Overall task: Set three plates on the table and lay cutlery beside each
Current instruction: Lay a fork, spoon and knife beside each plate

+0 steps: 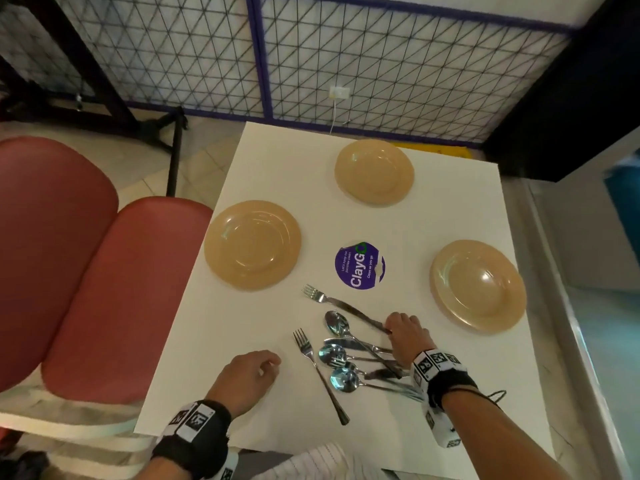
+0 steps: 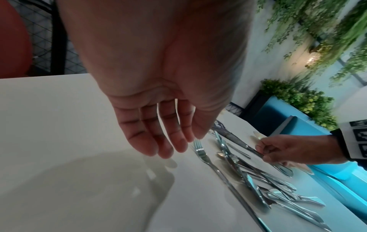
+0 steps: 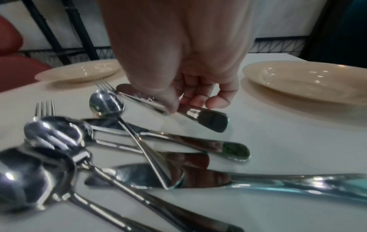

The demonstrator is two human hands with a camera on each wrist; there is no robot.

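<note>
Three tan plates stand on the white table (image 1: 242,341): one at the left (image 1: 252,244), one at the far side (image 1: 374,171), one at the right (image 1: 478,285). A loose pile of spoons, knives and forks (image 1: 353,362) lies near the front edge. My right hand (image 1: 391,329) pinches the handle ends of a knife (image 1: 353,311) and a fork (image 1: 313,293) that lie together; the right wrist view shows thumb and fingers around the handle (image 3: 208,120). My left hand (image 1: 273,363) hovers just over the table left of the pile, fingers relaxed (image 2: 164,146), holding nothing.
One fork (image 1: 320,375) lies apart at the left of the pile. A round purple sticker (image 1: 360,268) sits between the plates. Red padded seats (image 1: 104,289) stand at the table's left, a mesh fence (image 1: 381,64) behind it, a ledge (image 1: 571,341) along its right.
</note>
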